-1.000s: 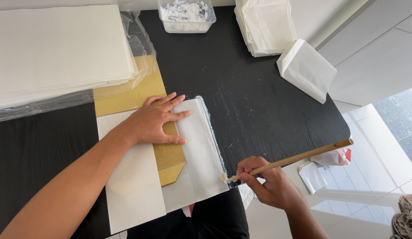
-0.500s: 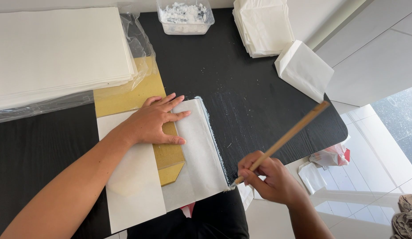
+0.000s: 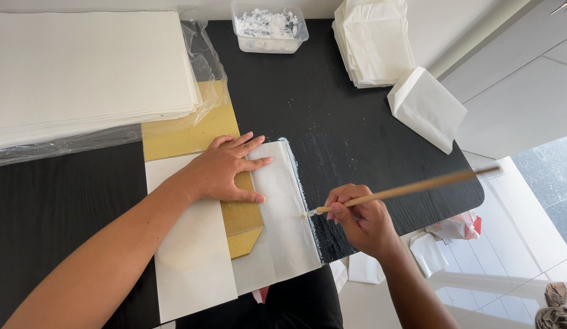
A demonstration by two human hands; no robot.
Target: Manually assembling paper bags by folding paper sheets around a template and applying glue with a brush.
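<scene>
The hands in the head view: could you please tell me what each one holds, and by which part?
The right hand grips a wooden brush near its bristle end. The left hand holds nothing; it presses flat on the white paper sheet.

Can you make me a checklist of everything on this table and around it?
Surface: black table, white smears by the paper edge.
Job's things: white sheet over a gold template; brush tip at the sheet's right edge.
Clutter: paper stack in plastic, tub of white paste, folded bags, one loose bag.
Grips: left hand flat on the sheet; right hand holds the brush.
Cables: nothing seen.
Surroundings: tiled floor, paper scraps.
</scene>
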